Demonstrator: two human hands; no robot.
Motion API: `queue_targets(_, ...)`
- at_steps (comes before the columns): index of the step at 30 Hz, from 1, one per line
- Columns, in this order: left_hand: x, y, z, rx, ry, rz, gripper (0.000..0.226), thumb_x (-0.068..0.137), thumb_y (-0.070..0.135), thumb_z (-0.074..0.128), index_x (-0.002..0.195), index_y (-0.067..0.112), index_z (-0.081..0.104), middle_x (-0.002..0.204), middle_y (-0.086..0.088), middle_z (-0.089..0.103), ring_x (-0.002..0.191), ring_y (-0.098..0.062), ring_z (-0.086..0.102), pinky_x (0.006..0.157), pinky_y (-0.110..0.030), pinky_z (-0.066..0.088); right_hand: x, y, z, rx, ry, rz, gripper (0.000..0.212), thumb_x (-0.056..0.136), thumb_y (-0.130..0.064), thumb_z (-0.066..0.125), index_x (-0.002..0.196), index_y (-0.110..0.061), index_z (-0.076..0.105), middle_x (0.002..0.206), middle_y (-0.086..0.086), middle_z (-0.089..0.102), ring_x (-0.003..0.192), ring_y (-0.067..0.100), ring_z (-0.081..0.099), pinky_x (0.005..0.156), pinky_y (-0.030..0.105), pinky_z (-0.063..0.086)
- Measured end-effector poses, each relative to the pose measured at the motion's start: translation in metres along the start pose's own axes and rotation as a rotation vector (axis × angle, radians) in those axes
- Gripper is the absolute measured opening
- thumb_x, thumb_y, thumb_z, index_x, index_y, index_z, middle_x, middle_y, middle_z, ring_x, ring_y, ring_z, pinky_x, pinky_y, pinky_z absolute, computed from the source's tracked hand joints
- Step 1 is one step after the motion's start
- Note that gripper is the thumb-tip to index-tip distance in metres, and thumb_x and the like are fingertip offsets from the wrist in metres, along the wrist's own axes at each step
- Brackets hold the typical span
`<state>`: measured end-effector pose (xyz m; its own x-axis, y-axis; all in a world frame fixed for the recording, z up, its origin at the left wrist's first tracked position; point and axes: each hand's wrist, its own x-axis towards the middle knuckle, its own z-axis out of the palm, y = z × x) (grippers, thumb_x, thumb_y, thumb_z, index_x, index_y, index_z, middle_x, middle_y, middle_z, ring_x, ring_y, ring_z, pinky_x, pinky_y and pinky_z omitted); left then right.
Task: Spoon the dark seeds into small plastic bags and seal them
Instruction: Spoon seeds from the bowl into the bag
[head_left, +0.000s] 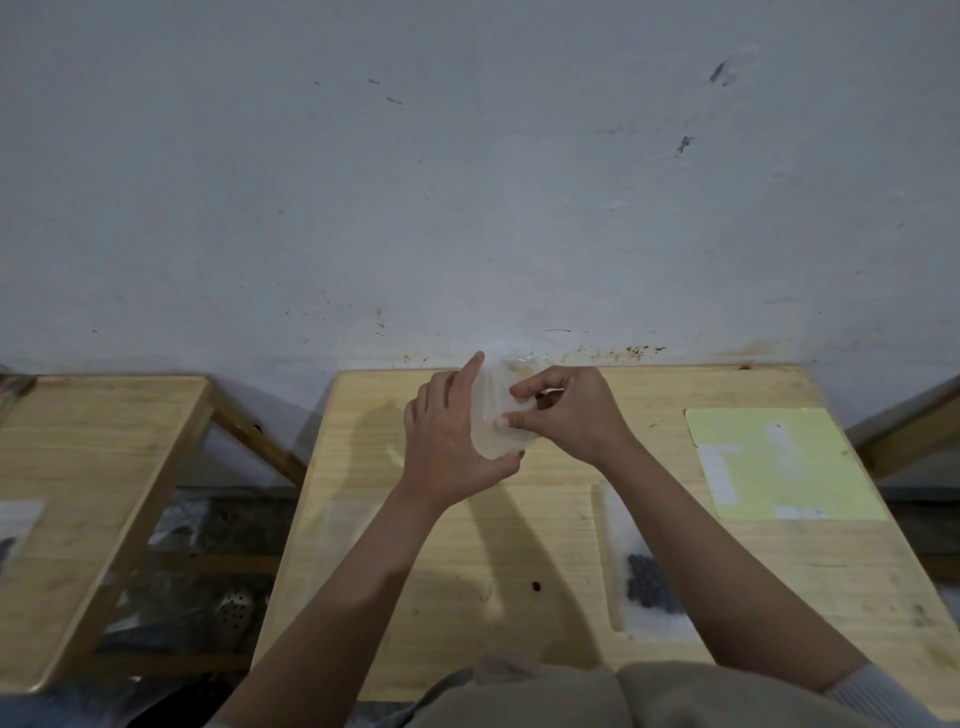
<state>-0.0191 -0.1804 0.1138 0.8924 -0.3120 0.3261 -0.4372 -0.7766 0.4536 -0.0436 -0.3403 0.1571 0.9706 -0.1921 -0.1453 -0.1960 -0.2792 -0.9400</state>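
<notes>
A clear, rounded plastic container is held up near the far edge of the wooden table. My left hand wraps around its left side, index finger pointing up and thumb under it. From the right, my right hand pinches the container's edge with thumb and fingertips. No seeds show inside it. A small clear bag with dark seeds lies flat on the table under my right forearm.
A pale yellow sheet with white labels lies at the table's right. A second wooden table stands to the left with a bag at its left edge. A wall rises right behind both tables. Dark clutter fills the gap between them.
</notes>
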Motion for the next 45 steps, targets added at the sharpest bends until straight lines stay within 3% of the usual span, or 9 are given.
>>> queue_targets(5, -0.004, -0.002, 0.004, 0.024, -0.01, -0.035, 0.118, 0.047, 0.066, 0.066, 0.147, 0.024, 0.018, 0.121, -0.001, 0.045, 0.108, -0.019, 0.043, 0.091, -0.032, 0.029, 0.005, 0.0, 0.0, -0.039, -0.044, -0.021, 0.018, 0.074, -0.001, 0.075, 0.087, -0.014, 0.074, 0.09, -0.003, 0.07, 0.078, 0.014, 0.066, 0.073, 0.026, 0.054)
queue_targets(9, -0.007, -0.006, 0.014, 0.105, -0.071, -0.131, 0.131, 0.044, 0.066, 0.071, 0.149, 0.022, 0.004, 0.125, -0.005, 0.042, 0.112, -0.023, 0.042, 0.094, -0.038, 0.033, 0.008, -0.005, -0.002, -0.003, -0.044, -0.025, 0.026, 0.079, 0.006, 0.063, 0.086, -0.017, 0.074, 0.092, -0.005, 0.07, 0.059, 0.0, 0.058, 0.059, 0.016, 0.046)
queue_targets(13, -0.01, -0.013, 0.018, 0.114, -0.058, -0.16, 0.121, 0.045, 0.063, 0.065, 0.147, 0.02, 0.017, 0.119, -0.005, 0.044, 0.107, -0.026, 0.046, 0.089, -0.04, 0.037, 0.011, -0.007, -0.009, -0.048, -0.035, -0.013, 0.03, 0.081, 0.012, 0.053, 0.095, -0.007, 0.072, 0.051, -0.025, 0.059, 0.039, -0.003, 0.047, 0.044, 0.005, 0.033)
queue_targets(17, -0.008, -0.02, 0.017, 0.137, -0.047, -0.159, 0.115, 0.047, 0.066, 0.061, 0.145, 0.019, 0.023, 0.118, -0.006, 0.045, 0.105, -0.027, 0.047, 0.088, -0.041, 0.038, 0.016, -0.004, -0.012, -0.097, 0.012, 0.015, 0.026, 0.082, 0.005, 0.06, 0.101, -0.007, 0.071, 0.035, -0.022, 0.047, 0.034, 0.0, 0.043, 0.04, 0.006, 0.03)
queue_targets(28, -0.001, -0.001, 0.008, -0.007, -0.107, -0.105, 0.132, 0.045, 0.083, 0.058, 0.15, 0.018, 0.01, 0.151, 0.003, 0.026, 0.139, -0.016, 0.022, 0.116, -0.052, 0.012, 0.007, -0.013, -0.006, -0.158, -0.087, 0.005, 0.046, 0.057, -0.019, 0.09, 0.098, -0.014, 0.071, 0.063, -0.014, 0.058, 0.056, -0.001, 0.056, 0.051, 0.007, 0.039)
queue_targets(32, 0.0, 0.005, 0.012, -0.097, 0.005, -0.039, 0.107, 0.052, 0.07, 0.063, 0.139, 0.014, 0.035, 0.136, 0.001, 0.046, 0.125, -0.014, 0.039, 0.107, -0.043, 0.032, 0.004, -0.007, -0.001, -0.204, -0.102, 0.012, 0.046, 0.058, -0.02, 0.089, 0.1, -0.015, 0.071, 0.063, -0.013, 0.056, 0.053, -0.001, 0.053, 0.051, 0.008, 0.039)
queue_targets(39, -0.023, -0.006, 0.022, -0.151, -0.076, -0.05, 0.108, 0.051, 0.064, 0.07, 0.139, 0.014, 0.034, 0.126, 0.002, 0.048, 0.114, -0.013, 0.045, 0.094, -0.032, 0.042, -0.001, 0.024, 0.008, -0.104, -0.113, 0.08, 0.034, 0.068, -0.02, 0.085, 0.098, -0.013, 0.071, 0.077, -0.016, 0.062, 0.064, 0.006, 0.059, 0.061, 0.014, 0.049)
queue_targets(42, -0.028, -0.01, 0.028, -0.173, -0.082, -0.1, 0.102, 0.052, 0.064, 0.071, 0.136, 0.016, 0.038, 0.12, 0.004, 0.05, 0.109, -0.012, 0.048, 0.089, -0.036, 0.047, 0.0, 0.038, 0.011, 0.114, -0.064, 0.128, 0.021, 0.077, -0.022, 0.078, 0.092, -0.01, 0.072, 0.084, -0.001, 0.069, 0.071, 0.018, 0.067, 0.067, 0.033, 0.059)
queue_targets(45, -0.027, -0.019, 0.033, -0.165, -0.122, -0.158, 0.101, 0.051, 0.067, 0.071, 0.134, 0.017, 0.043, 0.121, 0.006, 0.049, 0.11, -0.012, 0.049, 0.091, -0.039, 0.047, 0.002, 0.054, 0.01, 0.427, 0.17, 0.299, 0.021, 0.085, -0.021, 0.07, 0.077, -0.002, 0.064, 0.079, 0.009, 0.065, 0.066, 0.02, 0.065, 0.064, 0.036, 0.06)
